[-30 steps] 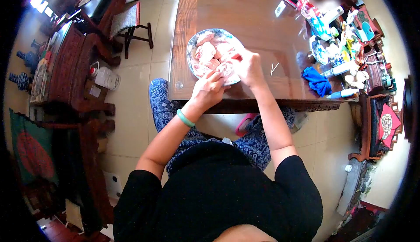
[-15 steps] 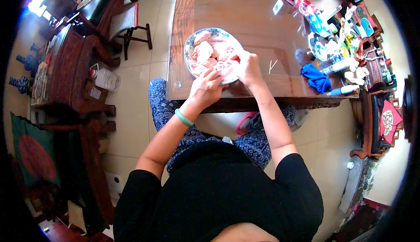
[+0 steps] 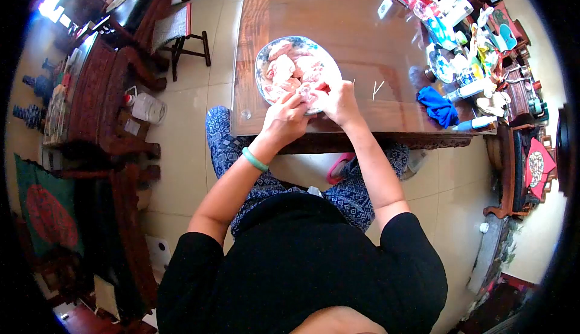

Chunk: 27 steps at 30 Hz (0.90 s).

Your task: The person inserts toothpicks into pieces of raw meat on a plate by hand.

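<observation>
A round plate [image 3: 331, 63] with a blue-patterned rim sits near the table's front edge and holds several pieces of raw pale-pink meat [image 3: 280, 68]. At its near side, my left hand [image 3: 286, 118] has its fingers closed on one piece of raw meat [image 3: 310, 98]. Opposite it, my right hand [image 3: 342, 105] is closed at the right end of that same piece, thumb and fingers pinched together. The fingertips of both hands are partly hidden. Thin white sticks like toothpicks [image 3: 377, 90] lie on the tabletop to the right of my right hand.
The glossy wooden table [image 3: 338, 8] has a blue cloth [image 3: 437, 107] at its right side, beside a heap of bottles, packets and bags [image 3: 462, 62]. On the floor to the left stand a stool [image 3: 175, 29] and a plastic jug [image 3: 148, 109].
My right hand has shifted slightly down and right, and another thin stick shows beside it. Both hands stay at the meat. A blurred shape at the table's upper right is gone.
</observation>
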Motion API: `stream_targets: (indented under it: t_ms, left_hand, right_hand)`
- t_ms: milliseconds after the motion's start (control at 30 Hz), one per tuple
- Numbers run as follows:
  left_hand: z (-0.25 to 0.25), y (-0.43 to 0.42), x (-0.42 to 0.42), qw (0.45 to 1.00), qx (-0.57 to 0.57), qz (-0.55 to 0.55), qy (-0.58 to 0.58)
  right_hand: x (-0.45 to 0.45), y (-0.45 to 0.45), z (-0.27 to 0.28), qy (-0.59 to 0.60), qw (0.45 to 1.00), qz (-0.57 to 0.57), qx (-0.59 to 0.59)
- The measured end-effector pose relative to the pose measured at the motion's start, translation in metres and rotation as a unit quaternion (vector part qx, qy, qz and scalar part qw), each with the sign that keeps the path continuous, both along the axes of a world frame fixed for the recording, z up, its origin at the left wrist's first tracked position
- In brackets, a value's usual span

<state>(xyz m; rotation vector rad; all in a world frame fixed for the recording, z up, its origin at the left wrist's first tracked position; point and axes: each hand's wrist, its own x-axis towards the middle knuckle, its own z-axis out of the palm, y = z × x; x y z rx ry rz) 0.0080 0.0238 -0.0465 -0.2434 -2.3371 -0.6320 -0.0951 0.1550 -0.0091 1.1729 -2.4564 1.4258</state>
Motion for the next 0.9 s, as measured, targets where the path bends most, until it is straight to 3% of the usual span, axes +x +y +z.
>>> stream_targets:
  t_ms: [67, 200, 333, 433, 633, 700, 800, 900]
  left_hand:
    - [-0.002, -0.002, -0.001, 1.0, 0.0, -0.007, -0.001]
    - [0.001, 0.0, -0.001, 1.0, 0.012, -0.002, 0.008]
    - [0.001, 0.0, -0.002, 1.0, 0.016, -0.005, 0.014]
    - [0.001, -0.001, 0.0, 1.0, 0.011, -0.002, 0.001]
    - [0.003, 0.001, -0.003, 1.0, 0.001, -0.006, 0.009]
    - [0.001, -0.001, -0.002, 1.0, 0.009, -0.009, -0.01]
    - [0.001, 0.0, 0.0, 1.0, 0.007, -0.009, -0.012]
    - [0.004, 0.0, -0.002, 1.0, 0.007, -0.006, -0.001]
  right_hand:
    - [-0.003, 0.001, 0.005, 0.004, 1.0, -0.006, 0.024]
    - [-0.003, -0.001, 0.011, 0.016, 0.998, -0.038, -0.057]
    - [-0.005, -0.007, 0.003, 0.001, 1.0, -0.009, 0.011]
    - [-0.001, -0.008, 0.009, 0.019, 0.998, -0.029, -0.06]
    - [-0.002, -0.011, 0.007, 0.034, 0.999, 0.01, -0.003]
    - [0.0, -0.012, 0.014, 0.043, 0.995, -0.032, -0.083]
    - [-0.004, -0.013, 0.0, 0.048, 0.999, -0.007, -0.013]
    - [-0.007, -0.011, 0.011, 0.065, 0.997, -0.019, -0.042]
